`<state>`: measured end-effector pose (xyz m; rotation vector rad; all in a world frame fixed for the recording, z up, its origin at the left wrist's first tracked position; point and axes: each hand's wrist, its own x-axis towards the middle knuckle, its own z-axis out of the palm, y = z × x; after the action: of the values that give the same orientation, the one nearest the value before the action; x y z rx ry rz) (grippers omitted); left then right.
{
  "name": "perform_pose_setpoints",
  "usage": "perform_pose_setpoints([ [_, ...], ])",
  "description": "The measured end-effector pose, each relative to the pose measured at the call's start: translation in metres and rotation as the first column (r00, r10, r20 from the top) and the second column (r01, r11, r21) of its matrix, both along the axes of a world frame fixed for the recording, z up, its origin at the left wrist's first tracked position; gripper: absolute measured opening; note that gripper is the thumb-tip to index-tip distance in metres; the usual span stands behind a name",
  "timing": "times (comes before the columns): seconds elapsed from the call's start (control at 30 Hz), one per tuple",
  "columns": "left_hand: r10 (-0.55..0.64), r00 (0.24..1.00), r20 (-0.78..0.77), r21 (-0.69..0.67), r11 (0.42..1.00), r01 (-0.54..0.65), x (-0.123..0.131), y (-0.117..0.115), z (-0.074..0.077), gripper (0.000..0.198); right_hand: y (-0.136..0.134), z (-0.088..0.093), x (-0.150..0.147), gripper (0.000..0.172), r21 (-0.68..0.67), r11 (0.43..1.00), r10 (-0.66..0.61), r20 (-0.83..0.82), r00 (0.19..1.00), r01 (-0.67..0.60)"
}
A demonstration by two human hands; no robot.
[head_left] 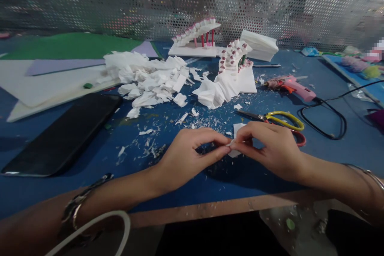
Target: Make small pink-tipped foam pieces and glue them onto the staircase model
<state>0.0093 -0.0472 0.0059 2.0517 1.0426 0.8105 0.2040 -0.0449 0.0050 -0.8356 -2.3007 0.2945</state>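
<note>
Near the table's front edge, my left hand (192, 154) and my right hand (270, 148) meet fingertip to fingertip. Both pinch one small piece of white paper (231, 143) between thumb and forefinger; most of it is hidden by the fingers. Another white paper piece (238, 129) shows behind and below the right fingers; I cannot tell whether it is the same sheet. Just beyond my right hand lie scissors (282, 118) with yellow and red handles, blades pointing left. A curved white stair-like model (232, 64) with dark red dots stands further back, crumpled white paper (214, 92) at its foot.
A heap of torn white paper (156, 78) sits left of centre, scraps scattered before it. A black phone-like slab (64, 134) and boards (57, 82) lie left. At right are a pink glue gun (295, 88) and its black cable (342, 122). Another model (198, 36) stands near the perforated metal screen (192, 0).
</note>
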Motion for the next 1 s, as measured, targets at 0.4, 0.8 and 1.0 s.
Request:
perform_pose_setpoints([
  [0.4, 0.051, 0.993, 0.107, -0.125, 0.991, -0.038, -0.0013, -0.0024, 0.0004, 0.014, 0.0006, 0.008, -0.0017, 0.009, -0.431, 0.899, -0.018, -0.229, 0.973, -0.085],
  [0.8, -0.012, 0.97, 0.243, -0.151, 0.987, 0.05, 0.0001, -0.0012, -0.0013, 0.007, -0.003, 0.0086, -0.0048, 0.005, -0.278, 0.956, 0.025, -0.246, 0.969, -0.095],
  [1.0, 0.019, 0.967, 0.253, -0.156, 0.988, 0.021, 0.0009, -0.0023, -0.0019, 0.009, -0.0048, 0.009, -0.0039, 0.001, -0.129, 0.99, 0.042, -0.161, 0.986, -0.064],
])
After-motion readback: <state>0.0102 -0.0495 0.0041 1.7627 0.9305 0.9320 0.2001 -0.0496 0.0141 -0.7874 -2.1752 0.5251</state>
